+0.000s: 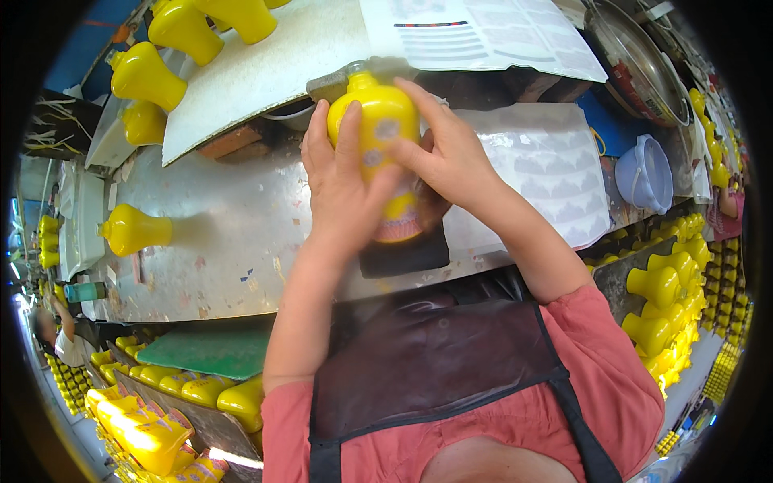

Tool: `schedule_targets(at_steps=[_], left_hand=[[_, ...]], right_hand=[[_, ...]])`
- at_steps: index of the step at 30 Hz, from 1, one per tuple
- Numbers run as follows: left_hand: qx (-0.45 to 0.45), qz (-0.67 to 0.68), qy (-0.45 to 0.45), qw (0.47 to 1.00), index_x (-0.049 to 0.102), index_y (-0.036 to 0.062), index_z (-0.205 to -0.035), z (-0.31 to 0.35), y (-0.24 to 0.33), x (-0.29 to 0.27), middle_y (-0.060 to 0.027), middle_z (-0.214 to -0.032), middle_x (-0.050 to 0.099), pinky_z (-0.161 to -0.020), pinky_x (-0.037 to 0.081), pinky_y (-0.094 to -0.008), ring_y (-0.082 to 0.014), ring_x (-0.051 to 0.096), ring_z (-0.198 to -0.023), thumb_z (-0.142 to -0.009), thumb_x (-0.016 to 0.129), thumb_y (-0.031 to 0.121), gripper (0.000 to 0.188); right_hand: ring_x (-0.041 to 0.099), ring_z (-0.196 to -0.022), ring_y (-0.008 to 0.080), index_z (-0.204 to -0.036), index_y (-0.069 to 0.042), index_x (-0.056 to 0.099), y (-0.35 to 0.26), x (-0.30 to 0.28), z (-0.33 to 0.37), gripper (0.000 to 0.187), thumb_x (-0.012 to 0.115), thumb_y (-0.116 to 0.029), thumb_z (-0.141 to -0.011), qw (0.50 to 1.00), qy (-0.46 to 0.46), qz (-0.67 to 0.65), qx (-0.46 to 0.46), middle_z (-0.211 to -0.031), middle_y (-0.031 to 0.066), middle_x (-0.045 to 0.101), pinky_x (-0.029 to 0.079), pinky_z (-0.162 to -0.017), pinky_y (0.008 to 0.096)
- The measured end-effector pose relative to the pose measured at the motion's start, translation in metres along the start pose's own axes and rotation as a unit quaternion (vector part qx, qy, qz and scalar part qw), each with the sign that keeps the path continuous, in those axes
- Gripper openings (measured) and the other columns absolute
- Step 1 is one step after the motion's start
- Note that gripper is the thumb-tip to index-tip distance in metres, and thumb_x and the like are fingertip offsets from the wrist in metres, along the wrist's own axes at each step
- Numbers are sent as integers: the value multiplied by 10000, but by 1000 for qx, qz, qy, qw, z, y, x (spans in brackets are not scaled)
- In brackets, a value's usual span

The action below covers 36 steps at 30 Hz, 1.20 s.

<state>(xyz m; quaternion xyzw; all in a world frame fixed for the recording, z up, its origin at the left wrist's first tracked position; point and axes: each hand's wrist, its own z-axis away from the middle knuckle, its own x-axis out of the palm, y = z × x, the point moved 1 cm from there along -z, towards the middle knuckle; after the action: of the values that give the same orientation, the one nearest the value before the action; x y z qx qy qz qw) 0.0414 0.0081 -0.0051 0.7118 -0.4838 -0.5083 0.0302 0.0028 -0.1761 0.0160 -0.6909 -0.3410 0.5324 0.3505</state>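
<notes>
Both of my hands hold one yellow plastic bottle (384, 133) above a metal worktable (233, 233). My left hand (342, 189) wraps its left side, fingers pointing up. From the right, my right hand (451, 157) presses its fingers across the bottle's front, where a small pale label sits. The bottle's lower end shows a pink and white band. A dark pad (405, 256) lies on the table under the bottle.
A white sheet of peel-off labels (555, 173) lies right of my hands. One yellow bottle (133, 229) lies on the table's left, others (149, 76) on a white board at the back. Crates of yellow bottles (668, 298) stand on both sides. A pale blue bowl (644, 173) sits far right.
</notes>
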Motion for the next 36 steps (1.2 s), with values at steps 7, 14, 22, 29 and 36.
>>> schedule_targets(at_steps=[7,14,22,29,36], left_hand=[[2,-9,7,1000,369,130,-1539,-6,8,-2,-270,-1595,233,-1157,331,-545,-490,319,-1412,-820,770,363,855],[-7,28,-17,999,243,84,-1614,-3,0,-4,-263,-1627,217,-1210,259,-512,-453,279,-1476,-878,714,411,933],[-8,33,-13,999,194,75,-1607,1,1,0,-262,-1635,159,-1199,294,-537,-485,245,-1479,-808,783,315,1021],[1,15,-13,1000,187,76,-1607,-2,3,-1,-260,-1635,158,-1197,302,-537,-486,258,-1475,-793,796,320,1046],[-42,125,5,991,66,61,-1648,10,-12,8,-268,-1657,171,-1235,241,-479,-421,235,-1525,-917,662,286,969]], right_hand=[[530,-1333,391,-1532,-76,434,10,6,-6,741,698,-416,-929,998,3,-47,-34,-1466,233,538,425,-1106,443],[568,-1293,347,-1505,-70,474,9,-3,-7,681,675,-417,-954,968,-65,-225,90,-1426,223,568,448,-1082,425],[628,-816,113,-1466,-79,537,5,-4,-29,531,641,-293,-991,995,-42,-90,31,-1177,62,673,529,-723,270],[617,-1081,132,-1414,-62,583,8,3,-27,489,641,-318,-1002,993,17,84,-78,-1248,70,676,507,-930,278],[616,-1133,262,-1540,-77,433,12,-7,-13,707,692,-351,-943,995,-49,-83,25,-1284,185,631,486,-973,348]])
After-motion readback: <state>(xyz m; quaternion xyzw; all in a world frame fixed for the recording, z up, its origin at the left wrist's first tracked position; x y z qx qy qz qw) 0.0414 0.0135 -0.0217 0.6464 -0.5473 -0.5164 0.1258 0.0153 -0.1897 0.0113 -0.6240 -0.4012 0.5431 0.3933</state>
